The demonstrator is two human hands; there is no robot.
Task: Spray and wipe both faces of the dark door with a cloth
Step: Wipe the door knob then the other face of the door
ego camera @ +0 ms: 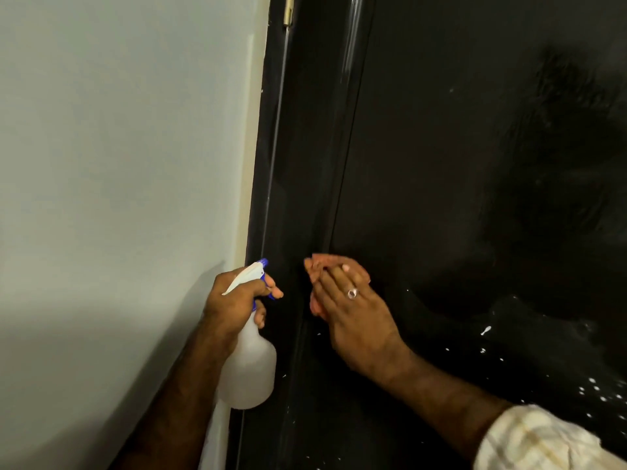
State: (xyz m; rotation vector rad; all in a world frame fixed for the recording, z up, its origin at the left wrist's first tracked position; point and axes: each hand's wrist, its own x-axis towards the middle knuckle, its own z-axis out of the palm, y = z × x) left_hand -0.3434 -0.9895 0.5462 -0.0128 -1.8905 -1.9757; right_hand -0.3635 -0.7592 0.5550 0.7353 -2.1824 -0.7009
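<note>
Unlabelled white spray bottle (pixel 249 364), gripped

A single wide-angle view from a camera worn on the person's head, looking forward and slightly down. It sits very close to the dark door (pixel 475 164), which fills the right two thirds of the frame. A pale wall (pixel 118 147) fills the left third, and a brass hinge (pixel 288 10) shows at the top edge. Both forearms reach in from the bottom edge, the left hand (pixel 234 300) and right hand (pixel 349 307) low and near centre. Straight lines bend slightly towards the frame's edges.
</note>
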